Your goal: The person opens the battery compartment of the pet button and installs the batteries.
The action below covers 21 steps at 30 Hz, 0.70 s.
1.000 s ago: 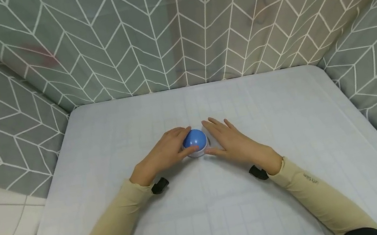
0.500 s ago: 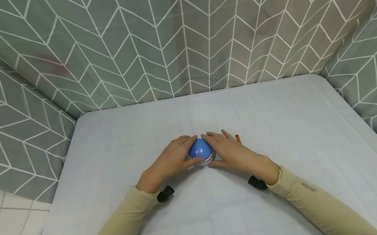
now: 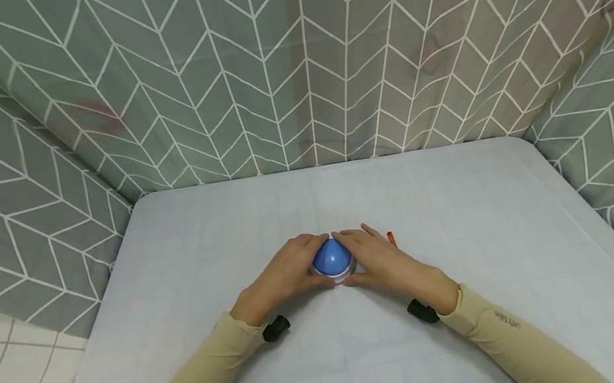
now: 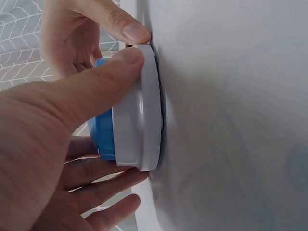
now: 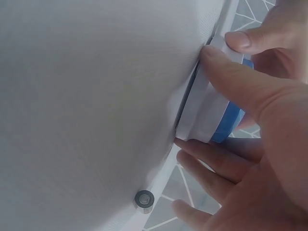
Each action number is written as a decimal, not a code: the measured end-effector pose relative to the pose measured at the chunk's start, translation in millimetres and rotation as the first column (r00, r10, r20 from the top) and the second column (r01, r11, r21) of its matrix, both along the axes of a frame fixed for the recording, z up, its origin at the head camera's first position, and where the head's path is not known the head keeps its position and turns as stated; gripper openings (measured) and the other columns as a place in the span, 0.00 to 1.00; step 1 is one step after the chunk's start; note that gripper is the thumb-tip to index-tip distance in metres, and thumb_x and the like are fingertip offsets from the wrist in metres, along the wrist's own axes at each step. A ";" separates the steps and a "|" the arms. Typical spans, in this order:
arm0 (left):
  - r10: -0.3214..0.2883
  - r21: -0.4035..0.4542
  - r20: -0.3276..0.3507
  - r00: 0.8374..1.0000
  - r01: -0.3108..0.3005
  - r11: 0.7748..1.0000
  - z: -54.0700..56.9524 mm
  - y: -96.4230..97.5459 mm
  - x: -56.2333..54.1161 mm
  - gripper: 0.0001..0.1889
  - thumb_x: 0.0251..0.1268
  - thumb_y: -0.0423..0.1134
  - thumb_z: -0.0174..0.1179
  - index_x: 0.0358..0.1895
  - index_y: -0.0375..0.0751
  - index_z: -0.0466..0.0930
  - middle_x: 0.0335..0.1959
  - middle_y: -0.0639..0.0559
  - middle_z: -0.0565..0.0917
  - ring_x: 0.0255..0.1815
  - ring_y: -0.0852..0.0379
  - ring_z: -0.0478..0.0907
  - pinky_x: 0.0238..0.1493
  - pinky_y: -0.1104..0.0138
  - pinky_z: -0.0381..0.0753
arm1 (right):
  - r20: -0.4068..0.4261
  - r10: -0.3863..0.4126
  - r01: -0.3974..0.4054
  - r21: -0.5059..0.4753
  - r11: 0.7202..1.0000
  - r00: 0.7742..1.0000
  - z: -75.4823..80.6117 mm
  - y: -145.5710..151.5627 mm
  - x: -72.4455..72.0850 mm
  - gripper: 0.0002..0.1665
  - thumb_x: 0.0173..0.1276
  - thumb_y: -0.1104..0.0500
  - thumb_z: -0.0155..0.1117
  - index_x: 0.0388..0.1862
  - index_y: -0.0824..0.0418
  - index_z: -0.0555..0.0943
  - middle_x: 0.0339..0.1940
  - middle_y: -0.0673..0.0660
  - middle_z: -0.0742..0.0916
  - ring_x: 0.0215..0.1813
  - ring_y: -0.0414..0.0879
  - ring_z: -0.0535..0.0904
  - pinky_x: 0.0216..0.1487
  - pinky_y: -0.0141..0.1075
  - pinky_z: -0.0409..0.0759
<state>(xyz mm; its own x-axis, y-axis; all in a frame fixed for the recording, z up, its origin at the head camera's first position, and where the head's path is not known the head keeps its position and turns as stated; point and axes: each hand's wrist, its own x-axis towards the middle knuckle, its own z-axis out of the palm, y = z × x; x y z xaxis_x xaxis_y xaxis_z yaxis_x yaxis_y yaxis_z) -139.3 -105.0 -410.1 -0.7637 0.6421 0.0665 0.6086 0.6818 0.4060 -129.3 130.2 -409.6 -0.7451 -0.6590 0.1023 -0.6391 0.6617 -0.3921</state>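
Observation:
A round button device with a blue dome (image 3: 332,257) and a white base (image 4: 137,115) sits on the white table between the two hands. My left hand (image 3: 289,268) grips its left side, thumb on the near part of the base and fingers round the far side. From the right, my right hand (image 3: 381,260) holds it likewise, its thumb on the base rim (image 5: 199,103). The fingertips of both hands nearly meet at the far side. Just beyond the right hand stands a small orange-red battery (image 3: 391,238), its end (image 5: 144,201) showing in the right wrist view.
The white-covered tabletop (image 3: 228,224) spreads around the hands. Grey curtains (image 3: 287,67) with white herringbone lines hang along its back and sides. A black camera (image 3: 276,329) is strapped at the left wrist and another (image 3: 422,312) at the right. Floor tiles show at lower left.
My right hand has closed in from beside the button device and now grips its right side. The battery has come into sight past that hand. The head view has shifted slightly.

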 end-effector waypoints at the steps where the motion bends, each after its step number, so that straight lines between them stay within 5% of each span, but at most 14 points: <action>1: -0.003 0.010 0.001 1.000 0.003 1.000 -0.7 -0.5 0.4 0.45 0.59 0.49 0.80 0.74 0.31 0.70 0.64 0.38 0.81 0.67 0.41 0.79 0.70 0.49 0.78 | -0.001 0.001 -0.001 0.000 1.000 1.000 0.0 -0.3 0.8 0.54 0.62 0.51 0.83 0.78 0.71 0.66 0.73 0.64 0.79 0.76 0.60 0.73 0.82 0.63 0.59; 17: -0.029 0.152 0.080 0.996 0.016 0.988 1.5 -8.8 -1.4 0.40 0.61 0.52 0.78 0.72 0.36 0.73 0.65 0.43 0.82 0.65 0.48 0.80 0.67 0.54 0.80 | -0.071 0.044 -0.048 -0.052 0.998 0.997 -3.8 2.6 3.0 0.55 0.60 0.45 0.84 0.77 0.70 0.68 0.68 0.63 0.82 0.71 0.57 0.76 0.80 0.61 0.64; 21: -0.030 0.159 0.130 0.991 0.009 0.987 4.1 -11.1 -2.8 0.40 0.62 0.53 0.77 0.72 0.38 0.73 0.66 0.45 0.82 0.66 0.49 0.80 0.68 0.54 0.80 | -0.076 0.053 -0.059 -0.081 0.995 0.996 -4.4 3.4 3.1 0.55 0.60 0.44 0.84 0.77 0.67 0.69 0.65 0.61 0.83 0.68 0.55 0.78 0.75 0.54 0.73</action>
